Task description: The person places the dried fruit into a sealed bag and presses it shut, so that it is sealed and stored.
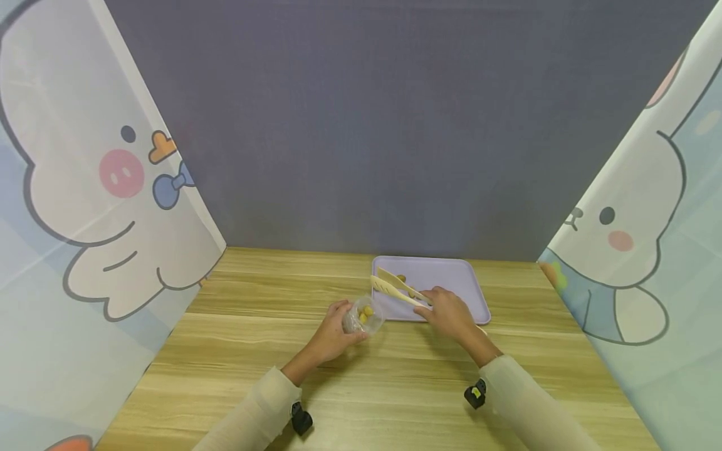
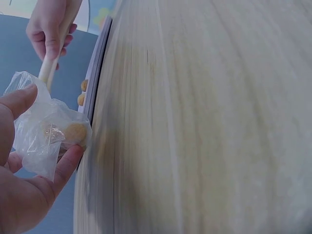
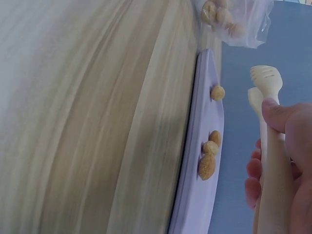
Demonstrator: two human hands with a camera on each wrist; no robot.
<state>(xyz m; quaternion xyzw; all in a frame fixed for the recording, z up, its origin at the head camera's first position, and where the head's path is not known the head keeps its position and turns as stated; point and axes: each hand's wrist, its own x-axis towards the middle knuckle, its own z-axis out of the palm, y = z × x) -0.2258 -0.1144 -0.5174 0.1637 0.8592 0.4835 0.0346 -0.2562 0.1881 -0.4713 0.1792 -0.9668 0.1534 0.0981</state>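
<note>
My left hand (image 1: 333, 337) grips a clear plastic bag (image 1: 375, 323), its fingers and thumb bent round the sides. Inside lie several roundish yellow-brown pieces, perhaps nuts or snacks (image 3: 224, 17). My right hand (image 1: 450, 315) holds cream-coloured tongs (image 1: 397, 290), whose slotted heads point left above the tray and stand slightly apart with nothing between them. Beneath them is a lilac tray (image 1: 454, 275). A few similar brown pieces (image 3: 207, 166) lie on it, as the right wrist view shows; in the head view the tongs partly cover them.
Both the tray and the hands are over a wood-grain table (image 1: 271, 294). A dark grey panel (image 1: 361, 138) rises behind the table's far edge. Cloths with cartoon animals (image 1: 84, 207) flank the left and right sides.
</note>
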